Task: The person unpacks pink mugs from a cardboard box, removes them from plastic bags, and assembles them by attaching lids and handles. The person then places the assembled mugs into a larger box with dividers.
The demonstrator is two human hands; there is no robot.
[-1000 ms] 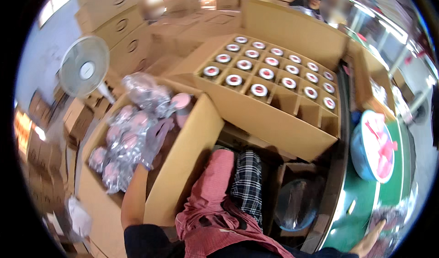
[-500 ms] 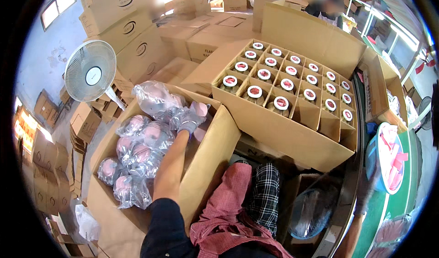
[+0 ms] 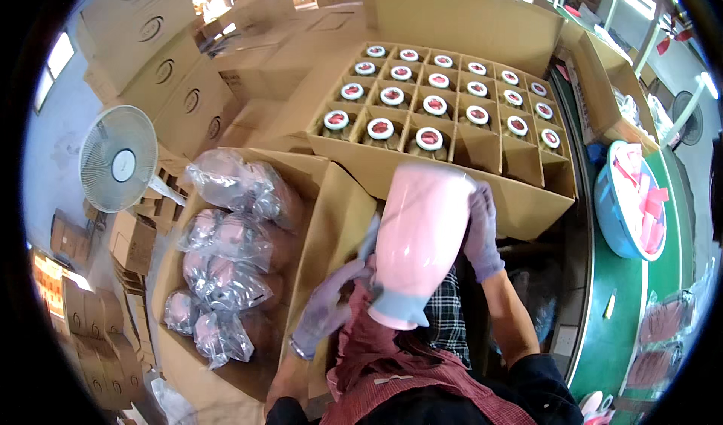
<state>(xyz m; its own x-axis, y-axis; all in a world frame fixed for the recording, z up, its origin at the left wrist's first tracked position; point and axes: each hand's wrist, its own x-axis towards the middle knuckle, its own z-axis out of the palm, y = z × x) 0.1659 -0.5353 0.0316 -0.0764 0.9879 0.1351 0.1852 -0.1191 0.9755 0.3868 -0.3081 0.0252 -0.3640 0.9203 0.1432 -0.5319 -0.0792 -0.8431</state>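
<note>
A glossy pink jug (image 3: 423, 233) with a grey-blue spout collar is tilted in front of my lap, its collar end downward. My gloved right hand (image 3: 483, 233) grips its right side near the upper end. On the other side my gloved left hand (image 3: 329, 308) holds it by a narrow grey part beside the collar; its fingers are partly blurred. To the left, an open carton (image 3: 312, 252) contains several pink jugs in clear plastic bags (image 3: 224, 263). Beyond the jug stands a divided carton (image 3: 493, 200) with several upright bottle-like pieces with white rims and red tops (image 3: 380, 129).
A green worktop (image 3: 610, 331) on the right carries a blue basin (image 3: 614, 214) of pink pieces. A standing fan (image 3: 120, 161) is at the left, before stacked cartons (image 3: 169, 86). Another open carton (image 3: 602, 78) stands at the back right.
My left hand has come out of the left carton, and the pink jug is now over my lap. My right hand has moved from beside the basin onto the jug. The view has shifted.
</note>
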